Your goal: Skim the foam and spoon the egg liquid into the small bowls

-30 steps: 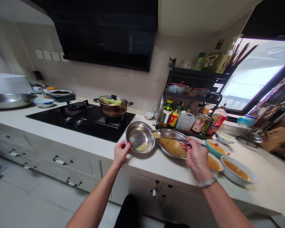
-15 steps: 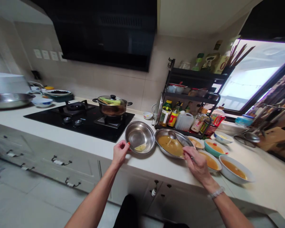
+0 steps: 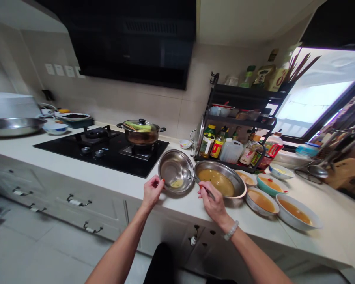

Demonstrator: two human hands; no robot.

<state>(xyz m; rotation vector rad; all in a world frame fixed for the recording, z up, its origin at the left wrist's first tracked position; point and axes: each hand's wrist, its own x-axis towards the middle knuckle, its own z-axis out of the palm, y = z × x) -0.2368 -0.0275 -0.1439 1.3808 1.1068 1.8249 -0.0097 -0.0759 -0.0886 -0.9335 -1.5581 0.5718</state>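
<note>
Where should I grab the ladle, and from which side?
The ladle is probably best held by its long, thin handle, from the right, where the right hand grips it. Its scoop points left over the left metal bowl, and the handle slants out past the rim rightward.

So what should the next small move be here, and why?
Probably the right hand should bring the ladle down to the small yellowish pool and scoop: the ladle's head is just inside the right side of the left metal bowl, the pool has gathered near that bowl's front edge, and the left hand holds its rim.
</note>
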